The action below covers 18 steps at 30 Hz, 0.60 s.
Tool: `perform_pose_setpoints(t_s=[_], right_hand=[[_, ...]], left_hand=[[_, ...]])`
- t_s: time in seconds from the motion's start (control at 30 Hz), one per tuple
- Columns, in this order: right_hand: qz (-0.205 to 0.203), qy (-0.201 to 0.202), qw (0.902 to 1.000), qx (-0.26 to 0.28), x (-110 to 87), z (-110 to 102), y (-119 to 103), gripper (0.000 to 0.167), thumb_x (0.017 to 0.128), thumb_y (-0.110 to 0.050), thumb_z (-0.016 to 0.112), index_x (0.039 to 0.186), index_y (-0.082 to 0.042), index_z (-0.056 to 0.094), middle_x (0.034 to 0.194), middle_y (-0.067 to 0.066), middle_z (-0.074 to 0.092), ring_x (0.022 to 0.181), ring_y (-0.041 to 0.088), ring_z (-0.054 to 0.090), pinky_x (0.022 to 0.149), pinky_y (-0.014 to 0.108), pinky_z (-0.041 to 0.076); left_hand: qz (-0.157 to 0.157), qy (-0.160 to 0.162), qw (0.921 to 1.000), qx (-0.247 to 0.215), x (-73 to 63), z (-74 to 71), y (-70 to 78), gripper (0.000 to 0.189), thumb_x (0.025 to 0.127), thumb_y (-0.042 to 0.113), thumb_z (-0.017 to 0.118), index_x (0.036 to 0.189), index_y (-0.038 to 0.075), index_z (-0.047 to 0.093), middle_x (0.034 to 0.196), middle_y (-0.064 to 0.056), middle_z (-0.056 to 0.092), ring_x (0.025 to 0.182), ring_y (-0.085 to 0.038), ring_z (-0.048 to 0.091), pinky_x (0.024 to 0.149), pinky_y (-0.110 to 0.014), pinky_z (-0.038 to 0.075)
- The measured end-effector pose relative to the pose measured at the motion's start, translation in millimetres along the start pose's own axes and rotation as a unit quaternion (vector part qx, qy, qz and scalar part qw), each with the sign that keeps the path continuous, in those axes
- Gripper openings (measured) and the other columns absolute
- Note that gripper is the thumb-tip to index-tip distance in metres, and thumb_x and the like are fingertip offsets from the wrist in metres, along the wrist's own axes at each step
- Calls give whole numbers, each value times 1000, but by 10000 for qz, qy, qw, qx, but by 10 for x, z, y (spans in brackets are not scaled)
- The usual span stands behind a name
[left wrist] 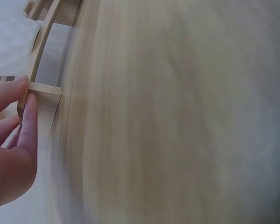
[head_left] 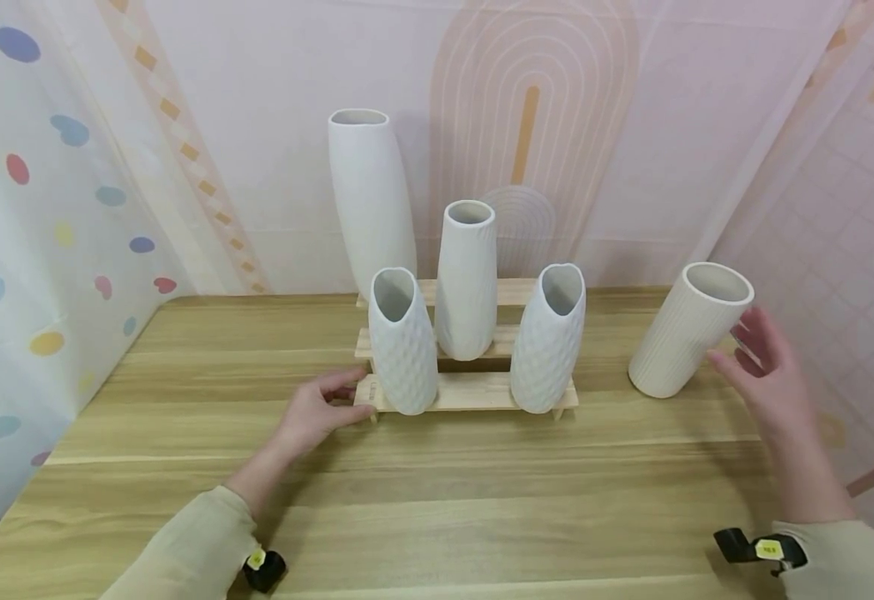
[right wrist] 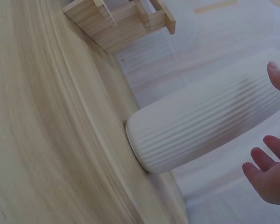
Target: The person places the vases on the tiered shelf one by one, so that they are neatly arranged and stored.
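A tiered wooden stand [head_left: 474, 393] bears several white vases. My left hand [head_left: 320, 414] pinches the left end of its lowest step; in the left wrist view, thumb and fingers [left wrist: 29, 123] lie on either side of the wooden slat [left wrist: 43, 46]. Two dimpled vases [head_left: 404, 358] [head_left: 546, 354] stand on the front step, a slim fluted vase [head_left: 468, 283] on the middle one, and a tall vase [head_left: 372, 196] at the back left. On the table to the right stands a ribbed cylindrical vase [head_left: 680, 342]. Beside it, my right hand [head_left: 774, 379] has loosely spread fingers, apart from the vase [right wrist: 200, 121] in the right wrist view.
The stand and the ribbed vase are on a wood-grain table [head_left: 481, 500]. A patterned cloth [head_left: 257, 150] hangs behind the table, and a dotted cloth [head_left: 47, 250] hangs along the left side.
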State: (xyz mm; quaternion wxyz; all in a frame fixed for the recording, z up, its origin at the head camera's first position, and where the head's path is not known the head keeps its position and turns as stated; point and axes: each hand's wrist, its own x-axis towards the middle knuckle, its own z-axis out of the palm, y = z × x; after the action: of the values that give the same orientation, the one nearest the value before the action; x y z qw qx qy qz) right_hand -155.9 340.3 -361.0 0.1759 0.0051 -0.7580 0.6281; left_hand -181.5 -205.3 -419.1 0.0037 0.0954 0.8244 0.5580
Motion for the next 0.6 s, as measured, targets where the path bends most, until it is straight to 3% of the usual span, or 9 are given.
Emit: perform_pose_setpoints(t_s=[0.13,0.3,0.47,0.6], right_hand=[[-128,-202,9992,-329,66,75,63,87,91,-1,68,159,-24,19,159,7,30,137,13,34,110,17,27],[-118,-288,9987,-398,113,198,131,85,89,0,71,157,-26,26,144,0,43,130,14,40,116,34,23],[-144,-90,9994,-293,126,278,170,81,86,1,74,152,-23,33,130,-7,49,118,12,46,97,18,38],[-108,137,9997,-170,145,307,181,77,85,1,75,149,-21,38,124,-9,52,113,10,49,85,11,42]], left_hand=[[-71,22,10000,32,3,1,2,58,78,6,84,131,-2,62,127,-22,61,94,-21,63,74,-20,53],[-86,3,10000,-35,11,5,-15,59,78,5,84,132,-1,62,128,-22,61,91,-18,64,72,-21,53],[-46,5,10000,9,19,9,-35,59,77,5,85,131,-1,63,126,-20,62,88,-16,64,71,-22,54],[-62,11,10000,61,20,7,-28,59,77,6,85,131,-1,62,126,-21,62,89,-17,64,71,-22,54]])
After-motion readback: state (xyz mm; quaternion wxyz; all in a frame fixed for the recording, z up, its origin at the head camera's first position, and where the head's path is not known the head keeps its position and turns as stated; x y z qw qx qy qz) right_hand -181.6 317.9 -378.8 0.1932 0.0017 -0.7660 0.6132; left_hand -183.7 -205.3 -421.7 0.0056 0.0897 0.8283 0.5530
